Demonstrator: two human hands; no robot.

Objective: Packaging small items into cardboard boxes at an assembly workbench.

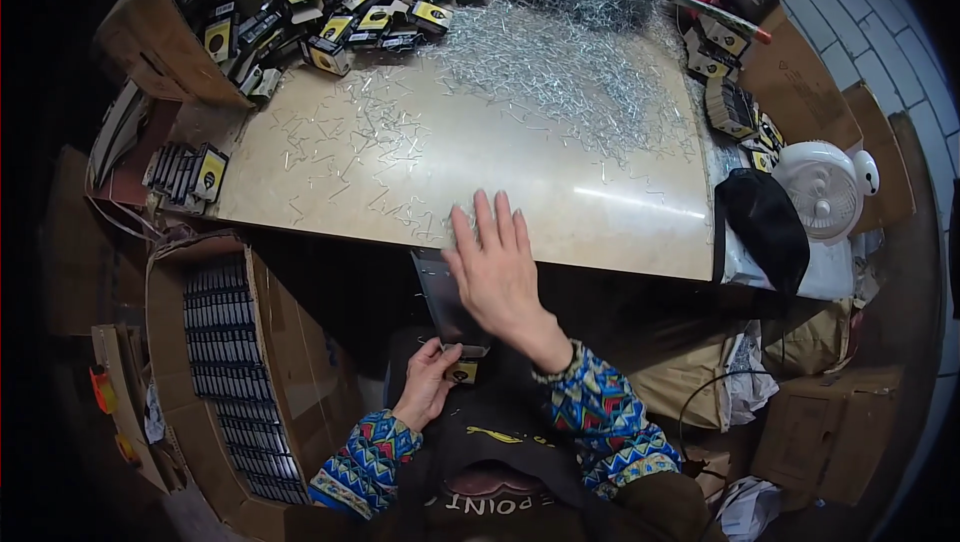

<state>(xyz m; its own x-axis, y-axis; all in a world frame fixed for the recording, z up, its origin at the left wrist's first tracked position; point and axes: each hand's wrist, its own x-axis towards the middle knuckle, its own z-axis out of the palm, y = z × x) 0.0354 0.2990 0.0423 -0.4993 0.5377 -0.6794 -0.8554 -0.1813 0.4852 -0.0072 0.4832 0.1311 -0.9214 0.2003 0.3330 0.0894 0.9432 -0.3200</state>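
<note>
My left hand [427, 382] pinches a small black-and-yellow box [463, 371] at the lower end of a grey metal chute [445, 292], which hangs from the table's near edge. My right hand [500, 272] is stretched out flat, fingers extended, over that edge just above the chute. Beside its fingertips lie a few small bent wire pieces [425, 222], silvery and thin. More of these wires are scattered at the left of the tabletop [500, 167], and a dense heap of them [560, 52] covers its far middle. Whether any wires are under my right palm is hidden.
Many black-and-yellow boxes [370, 17] pile up at the back left by a cardboard carton [165, 32]. An open carton [255, 342] with rows of packed boxes stands at lower left. On the right are a white fan [818, 192] and a black cloth [762, 222].
</note>
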